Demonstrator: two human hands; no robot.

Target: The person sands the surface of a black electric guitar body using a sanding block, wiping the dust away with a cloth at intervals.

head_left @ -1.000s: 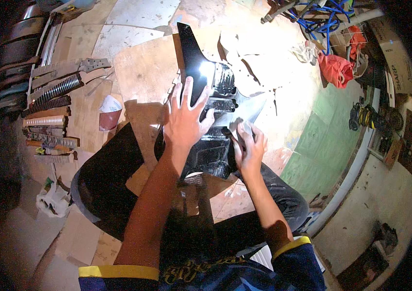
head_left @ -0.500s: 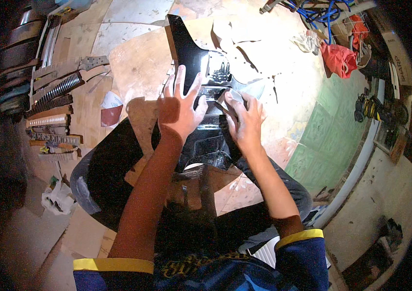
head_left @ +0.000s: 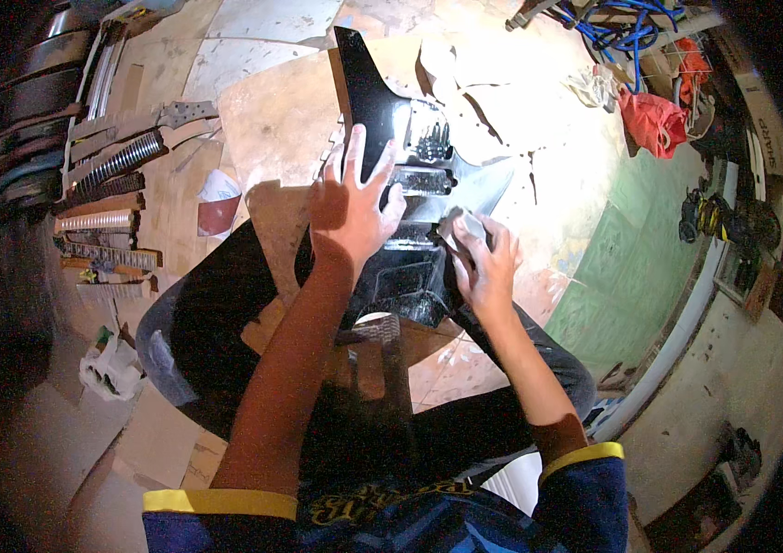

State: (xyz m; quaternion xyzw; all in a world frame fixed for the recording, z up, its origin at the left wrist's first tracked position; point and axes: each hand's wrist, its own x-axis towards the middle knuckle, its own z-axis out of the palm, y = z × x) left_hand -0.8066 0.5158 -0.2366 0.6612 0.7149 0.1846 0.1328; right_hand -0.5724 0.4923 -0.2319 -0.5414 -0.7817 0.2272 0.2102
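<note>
A glossy black electric guitar body (head_left: 361,78) with a pointed horn and several routed cavities lies in front of me, between my legs. My left hand (head_left: 347,217) rests flat on its left side, fingers spread toward the horn. On the right edge of the body, below the middle cavity, my right hand (head_left: 491,269) pinches a small greyish block (head_left: 449,222), perhaps a sanding block. The block touches the body near its lower cavity; my fingers cover part of it. Pale dust coats the fingers of both hands.
Several guitar necks (head_left: 120,164) lie in a row at the left. A reddish-brown sheet of sandpaper (head_left: 217,216) is nearer the body. A white plastic bag (head_left: 113,369) sits lower left. Far right are a red cloth (head_left: 652,123) and blue cables (head_left: 629,39).
My right hand has slid the block toward me, down along the body's right edge, uncovering the middle cavity. The left hand stays in place on the body. The whole view has shifted slightly.
</note>
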